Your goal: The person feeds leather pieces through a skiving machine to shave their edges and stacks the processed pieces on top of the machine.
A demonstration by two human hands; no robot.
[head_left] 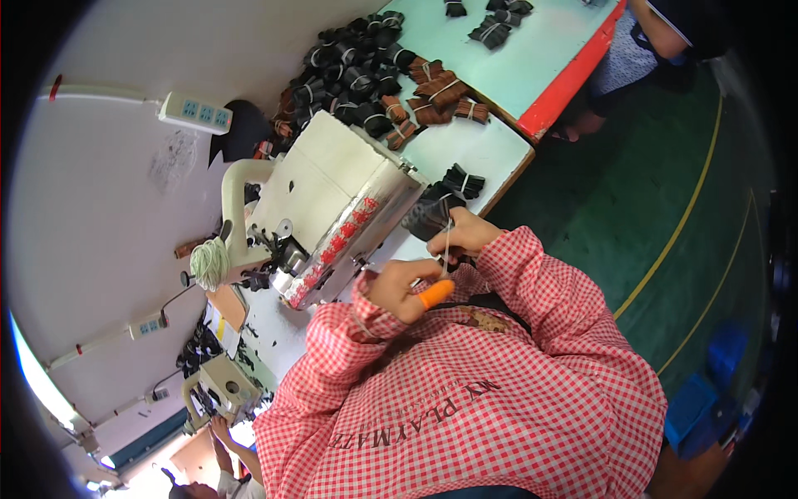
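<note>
My right hand (465, 233) is closed around a bundle of black strips (427, 214), which look like leather, at the table's near edge. A thin white band (448, 248) runs taut between this bundle and my left hand (397, 289). The left fingers are curled in on the band's end, and an orange finger cover (436, 293) sits on one of them. Just beyond the right hand lies another black bundle (463, 180), tied with a white band. My fingers partly hide the held bundle's lower part.
A cream machine (332, 179) with chipped red paint stands left of my hands, a pale thread hank (209, 264) hanging on its arm. Black and brown tied bundles (357, 79) are heaped behind it. A person (628, 62) is at the right; another works at a machine (226, 387) lower left.
</note>
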